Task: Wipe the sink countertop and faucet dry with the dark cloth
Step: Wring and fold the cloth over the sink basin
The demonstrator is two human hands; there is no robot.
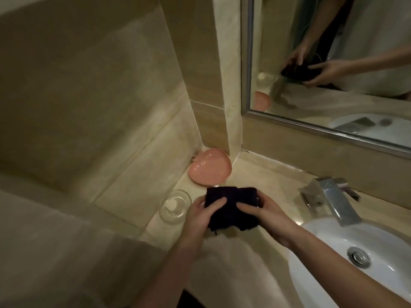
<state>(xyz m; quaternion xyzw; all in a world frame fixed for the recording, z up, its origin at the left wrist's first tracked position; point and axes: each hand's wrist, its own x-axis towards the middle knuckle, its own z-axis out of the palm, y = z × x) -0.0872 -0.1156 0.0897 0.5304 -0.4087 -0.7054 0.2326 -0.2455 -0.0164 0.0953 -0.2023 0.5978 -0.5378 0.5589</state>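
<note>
a clear glass dish (175, 206) and a pink dish (209, 166) are sitting at the table's (266, 174) left corner, while both hands, left (200, 215) and right (270, 215), are gripping the folded dark cloth (231, 207) just above the table, left of the faucet (333, 198) and white sink (333, 258).

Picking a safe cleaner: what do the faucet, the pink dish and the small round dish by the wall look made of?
Faucet: polished metal, likely chrome; mirror-like glints. Pink dish: glossy plastic or glazed ceramic, can't tell. Round dish: clear glass, see-through.
</note>
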